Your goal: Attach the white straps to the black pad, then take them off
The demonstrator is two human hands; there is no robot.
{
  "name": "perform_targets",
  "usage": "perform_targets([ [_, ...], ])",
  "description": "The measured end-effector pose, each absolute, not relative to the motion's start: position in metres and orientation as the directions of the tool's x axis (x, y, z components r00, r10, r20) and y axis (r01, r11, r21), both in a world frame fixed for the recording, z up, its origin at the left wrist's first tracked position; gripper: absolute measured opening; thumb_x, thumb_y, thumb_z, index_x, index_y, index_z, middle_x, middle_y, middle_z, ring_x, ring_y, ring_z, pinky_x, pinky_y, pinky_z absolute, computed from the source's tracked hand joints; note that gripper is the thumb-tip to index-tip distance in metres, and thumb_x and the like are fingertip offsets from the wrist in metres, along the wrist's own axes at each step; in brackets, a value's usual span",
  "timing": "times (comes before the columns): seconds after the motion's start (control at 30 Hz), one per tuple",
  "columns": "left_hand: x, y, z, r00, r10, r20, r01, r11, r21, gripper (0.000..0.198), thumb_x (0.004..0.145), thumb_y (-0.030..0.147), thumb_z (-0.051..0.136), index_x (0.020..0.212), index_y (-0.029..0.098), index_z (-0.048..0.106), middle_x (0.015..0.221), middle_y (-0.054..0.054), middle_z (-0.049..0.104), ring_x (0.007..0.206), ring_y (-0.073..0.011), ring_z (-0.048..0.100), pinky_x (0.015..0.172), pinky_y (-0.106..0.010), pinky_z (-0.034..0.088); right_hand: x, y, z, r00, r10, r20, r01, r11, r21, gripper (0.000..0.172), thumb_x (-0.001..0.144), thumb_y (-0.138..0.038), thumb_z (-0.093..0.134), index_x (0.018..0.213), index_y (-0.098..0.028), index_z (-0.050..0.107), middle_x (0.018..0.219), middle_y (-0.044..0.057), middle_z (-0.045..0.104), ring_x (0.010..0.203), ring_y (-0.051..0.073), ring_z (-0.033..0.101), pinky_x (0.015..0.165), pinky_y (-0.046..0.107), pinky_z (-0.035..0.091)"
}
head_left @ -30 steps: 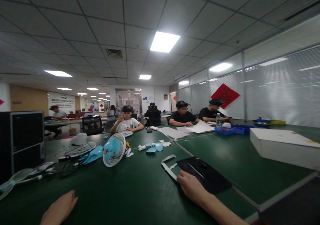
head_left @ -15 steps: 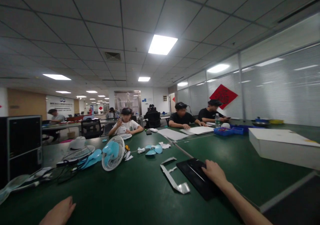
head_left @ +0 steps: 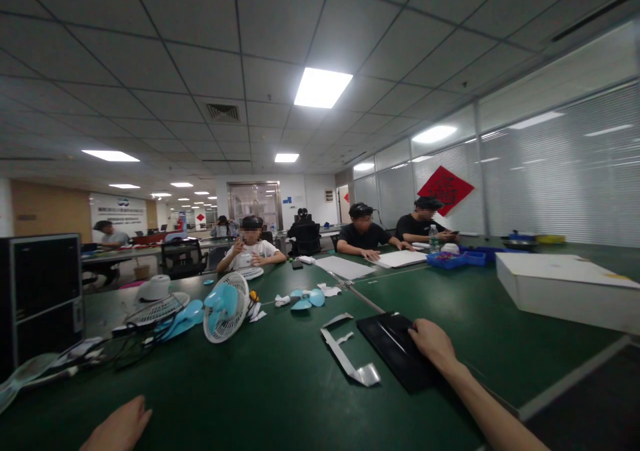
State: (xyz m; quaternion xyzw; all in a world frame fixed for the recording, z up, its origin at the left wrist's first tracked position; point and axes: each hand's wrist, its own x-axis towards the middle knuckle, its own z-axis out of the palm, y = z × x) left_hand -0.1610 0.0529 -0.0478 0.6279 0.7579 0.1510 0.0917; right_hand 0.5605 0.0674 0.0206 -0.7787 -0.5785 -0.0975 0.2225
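Note:
My right hand (head_left: 436,345) grips the near right part of a flat black rectangular thing (head_left: 393,347), perhaps a tablet or a folder, which lies on the green table with a glossy streak across its top. The fingers are bent over its edge and partly hidden. Left of it, touching nothing of mine, lies a bent strip of white and silvery packaging (head_left: 345,356). My left hand (head_left: 119,427) rests low at the left edge of the view, fingers curled together, with nothing visible in it; the picture's lower edge cuts it off.
A white fan with blue blades (head_left: 226,307) stands tilted on the table, with loose blue blades (head_left: 307,299) and cables nearby. At right are a large white box (head_left: 560,291) and blue trays (head_left: 453,259). A black computer case (head_left: 47,297) stands left. Several people sit across the table.
My right hand and the black flat thing have shifted slightly to the right, the thing turning a little. My left hand has barely moved.

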Motion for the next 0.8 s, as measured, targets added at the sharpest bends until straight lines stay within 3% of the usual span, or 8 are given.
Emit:
perform_targets([
  [0.2,-0.148,0.045,-0.035,-0.187,0.982,0.037,0.931,0.165,0.326,0.024,0.078,0.038,0.038,0.076,0.023,0.056,0.083,-0.006,0.069,0.083,-0.0248,0.066,0.076,-0.037,0.048,0.561,0.062,0.033,0.323,0.785,0.529,0.940,-0.200,-0.277,0.034,0.092,-0.028,0.036,0.098,-0.014,0.067,0.103,0.014,0.067,0.096,0.025,0.061,0.079,0.032,0.043],
  [0.33,-0.143,0.041,-0.029,-0.197,0.980,0.009,0.924,0.183,0.335,0.028,0.081,0.036,0.032,0.079,0.022,0.056,0.089,-0.008,0.069,0.086,-0.0238,0.066,0.077,-0.035,0.047,0.531,0.062,0.048,0.245,0.753,0.610,0.938,-0.025,-0.345,0.034,0.090,-0.031,0.039,0.102,-0.014,0.066,0.105,0.012,0.066,0.098,0.023,0.059,0.086,0.031,0.041],
  [0.57,-0.144,0.053,-0.033,-0.165,0.981,0.101,0.921,0.116,0.372,0.037,0.086,0.042,0.027,0.081,0.022,0.058,0.085,-0.006,0.069,0.082,-0.0231,0.066,0.075,-0.034,0.049,0.416,0.049,0.073,-0.144,0.772,0.620,0.816,0.446,-0.366,0.025,0.086,-0.028,0.050,0.098,-0.016,0.068,0.099,0.009,0.066,0.096,0.020,0.057,0.088,0.030,0.040],
  [0.8,-0.099,0.045,-0.023,-0.013,0.955,0.297,0.863,-0.139,0.486,0.055,0.079,0.061,0.038,0.106,0.019,0.062,0.111,-0.007,0.067,0.107,-0.0248,0.060,0.094,-0.033,0.047,0.305,0.052,0.056,-0.503,0.710,0.494,0.712,0.664,-0.229,0.019,0.085,-0.028,0.058,0.098,-0.020,0.070,0.096,0.006,0.067,0.094,0.020,0.056,0.081,0.027,0.041],
])
